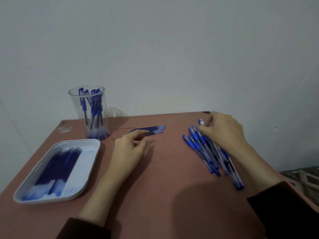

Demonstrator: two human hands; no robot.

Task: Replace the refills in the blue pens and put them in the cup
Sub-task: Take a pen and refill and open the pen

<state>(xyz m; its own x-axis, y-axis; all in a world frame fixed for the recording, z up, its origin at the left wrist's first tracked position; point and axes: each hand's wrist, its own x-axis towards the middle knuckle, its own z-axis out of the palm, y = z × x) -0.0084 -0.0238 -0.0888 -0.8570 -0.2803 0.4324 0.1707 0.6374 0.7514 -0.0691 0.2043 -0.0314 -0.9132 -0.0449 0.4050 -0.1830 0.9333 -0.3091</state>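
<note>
Open tabletop (pixel 172 169) between tray (pixel 96 152) and pen pile (pixel 198 144)

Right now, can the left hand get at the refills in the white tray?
Probably yes. The left hand sits just right of the white tray, whose refills lie uncovered, with bare table between. It may be pinching a loose refill, though.

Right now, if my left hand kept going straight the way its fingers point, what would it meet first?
The loose refills lying just ahead of the left hand; its fingertips look at or almost on them, though depth is unclear.
</note>
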